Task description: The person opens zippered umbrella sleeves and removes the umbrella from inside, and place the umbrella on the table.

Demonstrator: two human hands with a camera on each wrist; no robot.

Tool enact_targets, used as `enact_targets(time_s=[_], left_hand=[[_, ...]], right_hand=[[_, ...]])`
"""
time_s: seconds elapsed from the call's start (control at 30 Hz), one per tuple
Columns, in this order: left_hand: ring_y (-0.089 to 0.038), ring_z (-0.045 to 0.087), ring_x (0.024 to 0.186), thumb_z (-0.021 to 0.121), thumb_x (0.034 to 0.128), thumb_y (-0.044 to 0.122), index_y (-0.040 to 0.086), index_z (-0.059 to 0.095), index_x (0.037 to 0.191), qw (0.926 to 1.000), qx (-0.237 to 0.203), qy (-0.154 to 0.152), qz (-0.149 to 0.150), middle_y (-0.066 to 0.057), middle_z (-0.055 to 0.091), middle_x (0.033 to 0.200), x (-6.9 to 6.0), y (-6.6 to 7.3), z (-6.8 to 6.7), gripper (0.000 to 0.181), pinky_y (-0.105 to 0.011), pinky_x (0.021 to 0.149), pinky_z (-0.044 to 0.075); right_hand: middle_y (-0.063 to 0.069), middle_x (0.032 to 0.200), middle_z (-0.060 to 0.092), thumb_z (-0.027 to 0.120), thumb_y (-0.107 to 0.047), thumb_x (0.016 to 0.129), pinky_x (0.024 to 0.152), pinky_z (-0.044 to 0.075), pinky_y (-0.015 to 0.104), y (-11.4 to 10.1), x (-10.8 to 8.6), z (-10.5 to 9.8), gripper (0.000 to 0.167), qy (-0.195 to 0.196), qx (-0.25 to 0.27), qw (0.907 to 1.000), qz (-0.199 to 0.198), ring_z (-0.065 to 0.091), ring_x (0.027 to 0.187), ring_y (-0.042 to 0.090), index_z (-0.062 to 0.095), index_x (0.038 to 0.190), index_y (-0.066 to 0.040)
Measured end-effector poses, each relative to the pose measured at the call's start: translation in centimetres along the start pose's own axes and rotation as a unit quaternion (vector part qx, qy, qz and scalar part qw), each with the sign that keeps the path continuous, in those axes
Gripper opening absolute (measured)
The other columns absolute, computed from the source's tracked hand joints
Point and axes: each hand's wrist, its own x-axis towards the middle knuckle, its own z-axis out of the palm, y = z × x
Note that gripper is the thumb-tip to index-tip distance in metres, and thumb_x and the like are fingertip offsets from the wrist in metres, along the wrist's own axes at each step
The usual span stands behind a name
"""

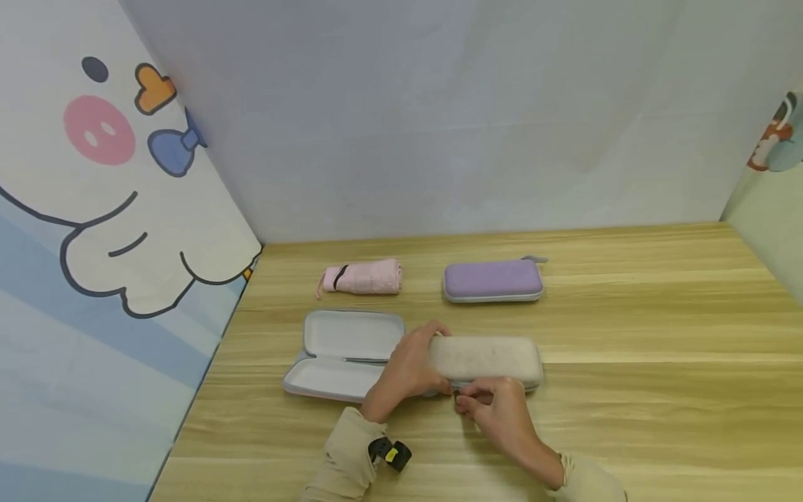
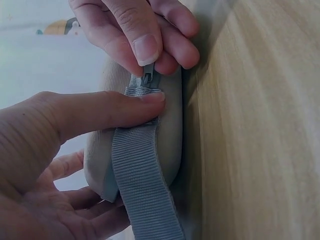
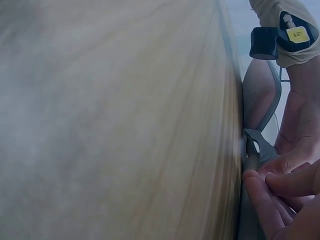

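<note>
A cream zip case (image 1: 486,359) lies closed on the table, its zipper side facing the person. My left hand (image 1: 410,366) grips its left end, fingers behind and thumb in front. In the left wrist view that thumb presses the base of a grey strap (image 2: 142,175) beside the zipper. My right hand (image 1: 505,415) pinches the zipper pull (image 2: 148,72) between thumb and fingers, close to the left thumb. In the right wrist view the right hand (image 3: 285,200) is partly cut off by the frame edge.
Left of the cream case lies an open case (image 1: 354,335) with a pale inside, partly behind my left hand. Farther back are a folded pink umbrella (image 1: 370,277) and a closed purple case (image 1: 493,280). A pale cloth wall (image 1: 470,118) stands behind the table (image 1: 659,362).
</note>
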Motion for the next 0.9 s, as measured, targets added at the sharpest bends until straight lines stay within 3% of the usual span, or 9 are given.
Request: enact_targets(time_s=[0.33,0.57,0.8,0.9], left_hand=[[-0.024,0.055,0.104,0.091,0.0448,0.005,0.012,0.056,0.112,0.9996,-0.020,0.013,0.017,-0.009,0.061,0.112,0.3,-0.2,0.1,0.077,-0.038,0.089,0.046],[-0.025,0.053,0.108,0.091,0.0472,0.006,0.012,0.055,0.116,0.9995,-0.011,0.026,0.011,-0.009,0.058,0.117,0.3,0.2,0.1,0.079,-0.042,0.089,0.046],[-0.026,0.053,0.111,0.092,0.0511,0.009,0.012,0.056,0.116,0.9989,0.003,0.039,0.028,-0.008,0.058,0.120,-0.1,1.0,-0.5,0.075,-0.043,0.090,0.046],[-0.027,0.053,0.110,0.091,0.0548,0.012,0.013,0.057,0.116,0.9987,-0.020,0.039,0.024,-0.008,0.059,0.119,-0.4,1.5,-1.0,0.070,-0.044,0.088,0.046]], right_hand=[[0.013,0.066,0.068,0.069,0.015,0.075,0.052,0.054,0.026,-0.1,0.4,-0.2,0.008,-0.008,0.015,0.9998,0.008,0.067,0.057,0.021,0.069,0.073,0.008],[0.020,0.076,0.069,0.069,0.011,0.078,0.057,0.056,0.030,-0.5,0.7,-1.2,0.006,-0.053,0.054,0.9968,0.024,0.069,0.064,0.028,0.068,0.084,0.013],[0.022,0.080,0.067,0.066,0.011,0.081,0.057,0.056,0.030,-1.2,0.7,-2.1,0.008,-0.069,0.051,0.9963,0.007,0.068,0.063,0.027,0.066,0.089,0.012],[0.024,0.081,0.067,0.066,0.011,0.081,0.057,0.056,0.032,-1.7,0.7,-2.7,0.009,-0.068,0.043,0.9967,-0.004,0.068,0.063,0.030,0.066,0.090,0.012]])
